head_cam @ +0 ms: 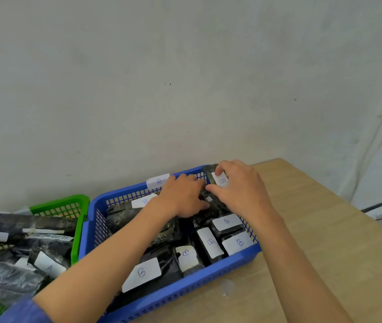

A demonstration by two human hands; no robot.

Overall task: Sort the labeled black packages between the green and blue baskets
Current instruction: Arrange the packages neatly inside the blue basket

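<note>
The blue basket [208, 279] stands on the table and holds several black packages with white "B" labels, such as one at the front [142, 273]. My right hand [241, 187] grips a black package labelled "B" [219, 179] upright at the basket's far right corner. My left hand [183, 197] lies palm down on the packages near the far wall of the basket, touching dark wrapping; whether it grips anything is hidden. The green basket [79, 229] at the left holds several black packages, one labelled "A" [49, 266].
The baskets sit side by side against a pale wall. A white "B" tag [158, 181] sticks on the blue basket's far rim. The wooden table [325, 229] stretches to the right, its edge running diagonally. A dark object [374, 209] lies beyond that edge.
</note>
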